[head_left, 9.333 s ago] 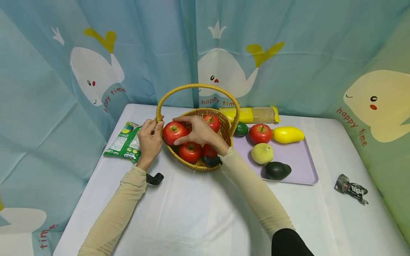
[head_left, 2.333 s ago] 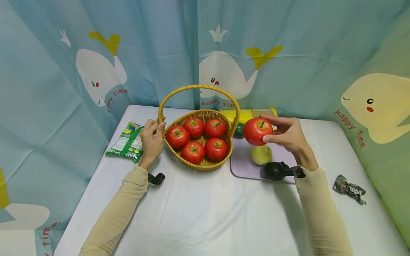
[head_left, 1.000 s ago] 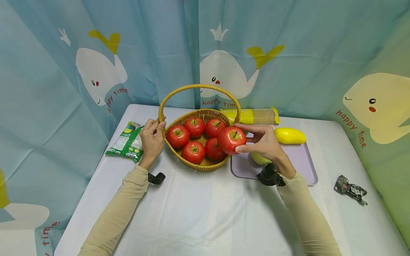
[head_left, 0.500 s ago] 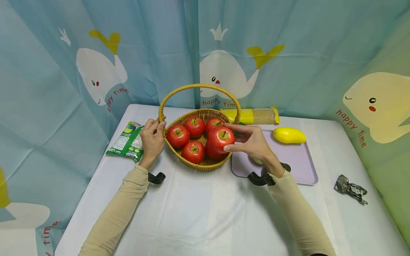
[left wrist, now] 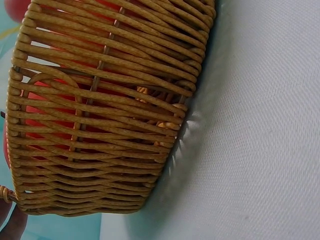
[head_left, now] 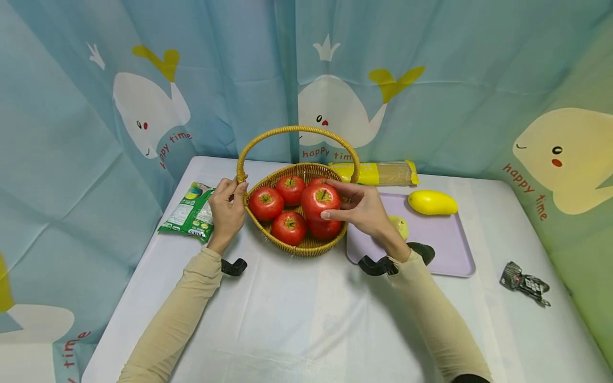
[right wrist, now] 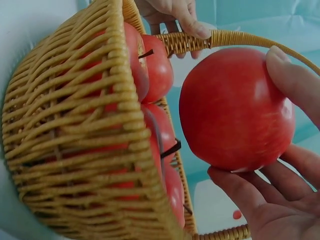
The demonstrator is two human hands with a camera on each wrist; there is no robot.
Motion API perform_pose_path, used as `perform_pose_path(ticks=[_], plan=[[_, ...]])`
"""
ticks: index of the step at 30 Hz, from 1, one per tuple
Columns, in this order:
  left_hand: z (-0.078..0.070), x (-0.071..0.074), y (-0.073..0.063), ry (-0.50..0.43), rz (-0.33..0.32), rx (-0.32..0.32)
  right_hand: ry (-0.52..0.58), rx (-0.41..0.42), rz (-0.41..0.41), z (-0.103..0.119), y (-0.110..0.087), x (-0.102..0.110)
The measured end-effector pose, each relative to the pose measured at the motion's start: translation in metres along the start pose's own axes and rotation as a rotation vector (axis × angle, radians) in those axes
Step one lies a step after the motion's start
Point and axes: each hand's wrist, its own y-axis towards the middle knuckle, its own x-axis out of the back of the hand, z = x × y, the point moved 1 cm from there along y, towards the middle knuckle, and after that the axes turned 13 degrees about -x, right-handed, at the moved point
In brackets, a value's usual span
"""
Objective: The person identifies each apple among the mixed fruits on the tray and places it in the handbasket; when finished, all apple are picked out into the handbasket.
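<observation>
A yellow wicker basket with a tall arched handle stands at the middle back of the table, several red apples inside it. My left hand grips the foot of the handle on the left side. Over the right part of the basket, my right hand holds another red apple between thumb and fingers. In the right wrist view this apple hangs apart from the rim, above the others. The left wrist view shows mostly the basket's woven side, with red showing through the gaps.
Right of the basket lies a lilac tray bearing a yellow mango, a pale green pear-like fruit and a dark avocado. Behind is a yellow noodle packet. A green bag lies left, a black wrapper far right.
My right hand has carried the apple leftward from above the tray to over the basket. Earlier an apple lay on the tray beside the mango. My left hand stays at the handle.
</observation>
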Motion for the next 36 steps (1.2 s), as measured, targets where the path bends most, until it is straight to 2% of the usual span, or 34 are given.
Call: perform_pose_path(ticks=[9, 17, 26, 36], plan=[[0.0, 0.001, -0.001, 0.015, 0.008, -0.005, 0.014, 0.026, -0.025, 0.004, 0.008, -0.011], [0.002, 0.001, -0.002, 0.013, 0.017, -0.005, -0.016, 0.006, -0.025, 0.002, 0.015, -0.017], [0.003, -0.001, -0.003, 0.026, -0.009, -0.004, -0.087, -0.03, -0.034, 0.003, 0.021, -0.021], [-0.024, -0.001, 0.008, 0.032, -0.031, -0.028, -0.097, -0.068, -0.016, 0.007, 0.026, -0.026]])
